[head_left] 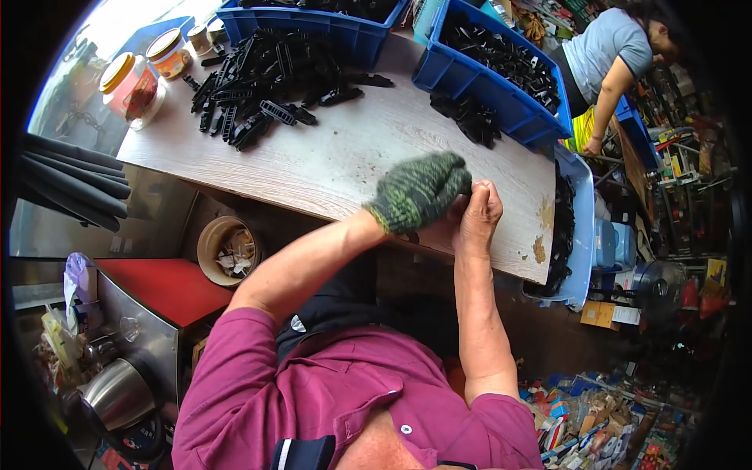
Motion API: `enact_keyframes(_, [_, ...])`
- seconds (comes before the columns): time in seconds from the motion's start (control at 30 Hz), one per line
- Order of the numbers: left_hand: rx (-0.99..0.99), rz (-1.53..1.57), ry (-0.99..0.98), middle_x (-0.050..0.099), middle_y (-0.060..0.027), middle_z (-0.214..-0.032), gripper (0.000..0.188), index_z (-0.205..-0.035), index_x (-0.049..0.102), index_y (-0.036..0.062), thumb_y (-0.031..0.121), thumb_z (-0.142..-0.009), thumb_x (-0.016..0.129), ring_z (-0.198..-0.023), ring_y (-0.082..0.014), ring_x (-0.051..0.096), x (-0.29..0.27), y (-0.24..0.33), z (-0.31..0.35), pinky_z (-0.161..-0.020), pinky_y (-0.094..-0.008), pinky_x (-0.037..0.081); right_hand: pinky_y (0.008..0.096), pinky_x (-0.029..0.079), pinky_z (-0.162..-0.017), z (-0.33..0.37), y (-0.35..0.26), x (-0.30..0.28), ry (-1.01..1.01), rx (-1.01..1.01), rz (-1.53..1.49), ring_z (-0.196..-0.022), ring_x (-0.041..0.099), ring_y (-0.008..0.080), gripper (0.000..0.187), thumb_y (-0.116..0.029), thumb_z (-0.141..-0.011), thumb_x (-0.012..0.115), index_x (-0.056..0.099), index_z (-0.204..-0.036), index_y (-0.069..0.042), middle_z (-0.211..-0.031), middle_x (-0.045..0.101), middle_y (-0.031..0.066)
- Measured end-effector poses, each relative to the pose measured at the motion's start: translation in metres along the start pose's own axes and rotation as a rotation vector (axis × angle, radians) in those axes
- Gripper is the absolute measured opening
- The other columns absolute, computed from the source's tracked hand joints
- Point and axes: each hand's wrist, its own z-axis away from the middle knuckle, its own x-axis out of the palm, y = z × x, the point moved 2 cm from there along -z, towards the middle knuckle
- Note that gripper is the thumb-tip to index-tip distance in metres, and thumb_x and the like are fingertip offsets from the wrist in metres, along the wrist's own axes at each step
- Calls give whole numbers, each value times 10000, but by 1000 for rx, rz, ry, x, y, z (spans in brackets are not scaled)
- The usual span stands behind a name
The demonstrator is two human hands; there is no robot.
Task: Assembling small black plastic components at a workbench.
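Note:
In a dark green knit glove, my left hand [421, 190] is closed, its fingers curled toward my right. My bare right hand [479, 213] meets it, fingers bent into a pinch. Both are raised over the front edge of a pale wood-grain table [345, 149]. Whatever lies between them, if anything, is hidden by the glove and the fingers. Beyond my left hand spreads a heap of black plastic parts [258, 82], some with slotted strips. A smaller pile of black parts [468, 119] lies past my right hand, beside a blue crate [493, 86].
Another blue crate [313, 31] stands at the back. Lidded jars [129, 84] line the table's left end. A light blue tub [581, 227] with black parts sits off the right edge. A waste bucket [229, 251] is below. Far right, a person [607, 59] bends over.

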Motion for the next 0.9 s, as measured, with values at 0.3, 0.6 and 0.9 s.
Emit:
enact_keyframes(0.3, [-153,-1003,90,657,-173,-948,213,-995,652,46,160,-851,543,-879,-346,644,-79,-84,-76,-695,-469,534,379,579,-463,3,-1,10,-107,128,-181,-402,379,98,243,-151,-973,493,462,-748,-64,-561,411,0])
enact_keyframes(0.6, [88,-727,-157,633,-141,-1038,153,-958,667,92,189,-848,626,-946,-352,611,-66,-51,-30,-812,-494,500,485,596,-513,-13,-4,-4,8,297,-222,-408,378,146,285,-291,-949,530,451,-747,-106,-479,276,-15])
enact_keyframes(0.9, [131,-458,-212,581,-189,-1333,579,-1354,565,92,52,-781,639,-1117,-387,593,-80,-24,10,-948,-478,489,562,606,-587,-98,-35,-98,778,192,-103,-413,454,252,338,-328,-899,633,499,-840,-23,-491,349,53])
